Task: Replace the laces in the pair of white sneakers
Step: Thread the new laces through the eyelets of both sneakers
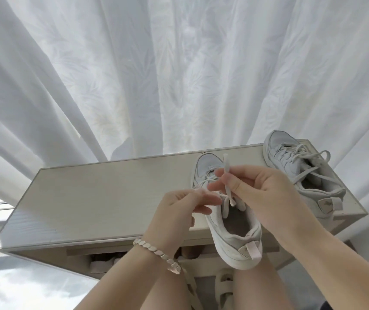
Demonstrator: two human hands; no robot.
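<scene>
The near sneaker [230,231] lies on the right half of a pale wood-look cabinet [112,198] top, toe to the curtain, heel over the front edge. Its lace [226,163] crosses the front eyelets. R hand [253,193] pinches one lace end btw thumb and forefinger, and the tip stands upright above the tongue. L hand [179,211], fingers curled, pinches the lace at the left side of the eyelets. Both hands are close together over the shoe. L wrist has a silver bracelet [156,253]. The 2nd sneaker [291,162] stands at the far right corner of the top, laced w/ loose ends, apart from the first. Its heel patch has a mark, too small to read. Behind hangs a white curtain [179,74] w/ faint leaf pattern, daylight through it. Below the top is a shelf w/ shoes, and a sandal [225,287] on the floor.
</scene>
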